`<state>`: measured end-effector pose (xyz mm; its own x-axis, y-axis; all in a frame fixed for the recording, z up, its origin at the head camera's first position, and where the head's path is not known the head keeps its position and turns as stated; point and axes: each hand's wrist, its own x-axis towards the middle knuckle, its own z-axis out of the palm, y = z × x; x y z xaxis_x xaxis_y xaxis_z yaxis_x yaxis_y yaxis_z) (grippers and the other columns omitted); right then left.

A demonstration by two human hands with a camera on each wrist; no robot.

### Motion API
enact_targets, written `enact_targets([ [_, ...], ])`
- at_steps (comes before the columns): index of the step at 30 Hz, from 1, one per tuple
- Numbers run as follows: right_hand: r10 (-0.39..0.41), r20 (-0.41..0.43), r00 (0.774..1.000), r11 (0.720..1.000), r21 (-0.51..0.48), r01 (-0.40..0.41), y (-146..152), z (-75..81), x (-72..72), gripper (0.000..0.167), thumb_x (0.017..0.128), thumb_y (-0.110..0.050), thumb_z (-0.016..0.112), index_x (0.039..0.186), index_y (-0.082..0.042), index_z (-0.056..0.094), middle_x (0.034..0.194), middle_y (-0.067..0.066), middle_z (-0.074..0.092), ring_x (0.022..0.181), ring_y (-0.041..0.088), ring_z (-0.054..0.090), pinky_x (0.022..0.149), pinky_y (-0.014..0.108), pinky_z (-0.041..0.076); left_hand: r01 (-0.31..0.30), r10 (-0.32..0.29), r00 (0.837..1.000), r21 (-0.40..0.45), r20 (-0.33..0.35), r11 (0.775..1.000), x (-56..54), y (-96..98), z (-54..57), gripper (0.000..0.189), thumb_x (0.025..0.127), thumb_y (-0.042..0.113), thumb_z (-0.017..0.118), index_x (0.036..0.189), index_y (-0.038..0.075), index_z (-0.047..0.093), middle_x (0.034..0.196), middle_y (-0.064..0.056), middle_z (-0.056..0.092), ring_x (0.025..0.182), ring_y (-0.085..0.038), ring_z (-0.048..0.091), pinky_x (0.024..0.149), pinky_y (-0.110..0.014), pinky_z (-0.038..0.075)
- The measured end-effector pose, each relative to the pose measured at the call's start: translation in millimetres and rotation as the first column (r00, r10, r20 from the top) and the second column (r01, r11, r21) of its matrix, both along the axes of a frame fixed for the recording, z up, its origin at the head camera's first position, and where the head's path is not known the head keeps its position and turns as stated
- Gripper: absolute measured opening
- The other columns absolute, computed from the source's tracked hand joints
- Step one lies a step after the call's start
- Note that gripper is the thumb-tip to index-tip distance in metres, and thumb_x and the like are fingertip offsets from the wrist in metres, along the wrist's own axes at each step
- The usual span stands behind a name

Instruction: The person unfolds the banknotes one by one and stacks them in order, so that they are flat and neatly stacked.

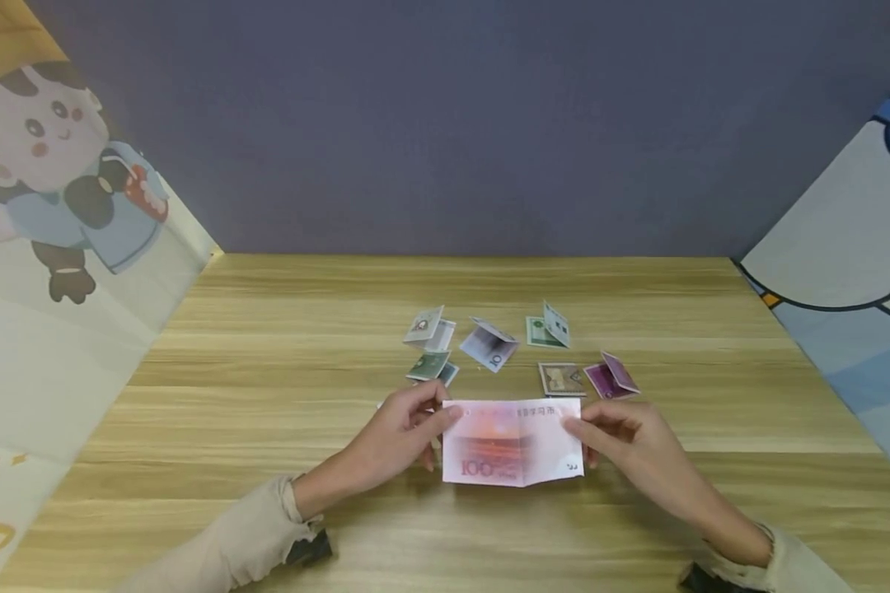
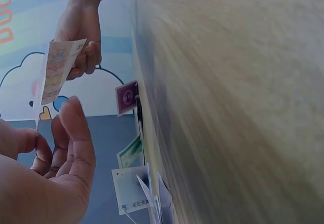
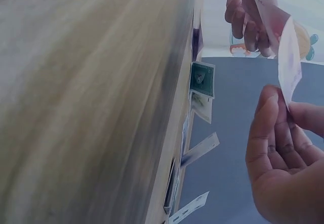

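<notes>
A pink-red banknote marked 100 (image 1: 489, 453) is stretched between both hands above the table, with a crease down its middle. My left hand (image 1: 404, 424) pinches its left end, thumb on the near face and fingers behind. At the other end my right hand (image 1: 634, 445) pinches the note the same way. From the left wrist view, the note (image 2: 56, 72) stands edge-on, bent at the crease. The right wrist view shows the pale note (image 3: 289, 57) between the right thumb and fingers.
Beyond the hands, several folded notes rest on the wooden table (image 1: 267, 329): grey (image 1: 421, 327), blue-grey (image 1: 485, 346), green (image 1: 540, 332), dark green (image 1: 428, 364), brown (image 1: 561, 379) and purple (image 1: 610, 379). A dark panel (image 1: 475, 123) rises behind, with printed panels at both sides.
</notes>
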<state>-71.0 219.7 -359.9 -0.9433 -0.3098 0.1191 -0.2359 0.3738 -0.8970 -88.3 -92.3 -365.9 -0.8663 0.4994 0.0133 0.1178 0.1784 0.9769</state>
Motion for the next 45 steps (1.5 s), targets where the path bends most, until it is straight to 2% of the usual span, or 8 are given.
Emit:
enact_targets([
  [5, 0.014, 0.066, 0.998, 1.000, 0.022, -0.016, 2, -1.3, 3.7, 0.009, 0.095, -0.017, 0.068, 0.088, -0.011, 0.071, 0.071, 0.003, 0.066, 0.060, 0.019, 0.063, 0.052, 0.032, 0.053, 0.026, -0.026, 1.000, -0.025, 0.000, 0.999, -1.1, -0.8, -4.2, 0.020, 0.102, 0.021, 0.058, 0.093, 0.003, 0.055, 0.085, -0.009, 0.066, 0.061, -0.027, 0.064, 0.052, -0.046, 0.057],
  [13, 0.044, 0.086, 0.995, 0.992, 0.118, -0.054, -1, -7.1, 1.5, 0.015, 0.095, -0.025, 0.068, 0.084, -0.015, 0.070, 0.070, 0.000, 0.064, 0.060, 0.018, 0.063, 0.050, 0.032, 0.053, 0.076, -0.085, 0.996, -0.195, -0.041, 0.978, -5.0, -6.7, -11.5, 0.018, 0.101, 0.025, 0.059, 0.088, 0.012, 0.059, 0.074, -0.011, 0.063, 0.053, -0.026, 0.060, 0.044, -0.036, 0.053],
  [21, 0.102, 0.099, 0.990, 0.972, 0.203, -0.121, -2, -11.9, -8.0, 0.020, 0.096, -0.026, 0.068, 0.079, -0.015, 0.069, 0.067, -0.004, 0.064, 0.058, 0.013, 0.062, 0.049, 0.029, 0.052, 0.080, -0.125, 0.985, -0.325, -0.121, 0.942, -14.4, -13.3, -16.1, 0.019, 0.100, 0.021, 0.061, 0.083, 0.012, 0.060, 0.065, -0.004, 0.058, 0.052, -0.007, 0.051, 0.051, -0.025, 0.047],
  [27, 0.167, 0.115, 0.979, 0.953, 0.236, -0.190, -7, -16.6, -15.6, 0.025, 0.095, -0.025, 0.069, 0.073, -0.014, 0.065, 0.064, -0.005, 0.064, 0.057, 0.011, 0.061, 0.050, 0.027, 0.052, 0.038, -0.137, 0.972, -0.444, -0.192, 0.895, -18.3, -16.1, -18.1, 0.020, 0.099, 0.019, 0.062, 0.080, 0.014, 0.058, 0.062, 0.006, 0.051, 0.054, -0.005, 0.045, 0.049, -0.023, 0.042],
  [35, 0.222, 0.174, 0.959, 0.909, 0.320, -0.268, -11, -18.1, -25.5, 0.026, 0.094, -0.016, 0.069, 0.070, -0.012, 0.063, 0.059, -0.004, 0.062, 0.051, 0.012, 0.058, 0.045, 0.024, 0.047, 0.037, -0.216, 0.950, -0.602, -0.227, 0.797, -22.0, -14.8, -17.4, 0.014, 0.097, 0.018, 0.063, 0.085, 0.016, 0.058, 0.063, 0.008, 0.048, 0.058, -0.006, 0.043, 0.053, -0.025, 0.040],
  [38, 0.240, 0.190, 0.952, 0.888, 0.354, -0.294, -13, -17.5, -28.4, 0.029, 0.094, -0.014, 0.069, 0.067, -0.011, 0.059, 0.058, -0.004, 0.061, 0.050, 0.012, 0.057, 0.044, 0.023, 0.045, 0.038, -0.227, 0.949, -0.639, -0.217, 0.769, -22.1, -12.9, -15.0, 0.011, 0.096, 0.019, 0.064, 0.088, 0.016, 0.059, 0.065, 0.006, 0.050, 0.061, -0.009, 0.046, 0.054, -0.026, 0.041],
  [42, 0.245, 0.191, 0.951, 0.869, 0.391, -0.302, -17, -15.8, -32.4, 0.030, 0.093, -0.016, 0.069, 0.067, -0.012, 0.057, 0.057, -0.005, 0.059, 0.047, 0.010, 0.056, 0.043, 0.023, 0.045, -0.002, -0.216, 0.948, -0.687, -0.232, 0.726, -20.7, -10.6, -12.0, 0.014, 0.095, 0.023, 0.067, 0.085, 0.018, 0.059, 0.068, 0.007, 0.051, 0.070, -0.012, 0.049, 0.058, -0.028, 0.042],
  [45, 0.237, 0.191, 0.953, 0.853, 0.429, -0.298, -18, -14.4, -34.2, 0.029, 0.093, -0.016, 0.069, 0.067, -0.013, 0.057, 0.056, -0.005, 0.058, 0.046, 0.008, 0.054, 0.041, 0.022, 0.041, -0.023, -0.208, 0.948, -0.703, -0.241, 0.710, -20.1, -9.4, -10.8, 0.019, 0.093, 0.024, 0.069, 0.079, 0.018, 0.058, 0.067, 0.006, 0.051, 0.072, -0.012, 0.049, 0.060, -0.028, 0.042],
])
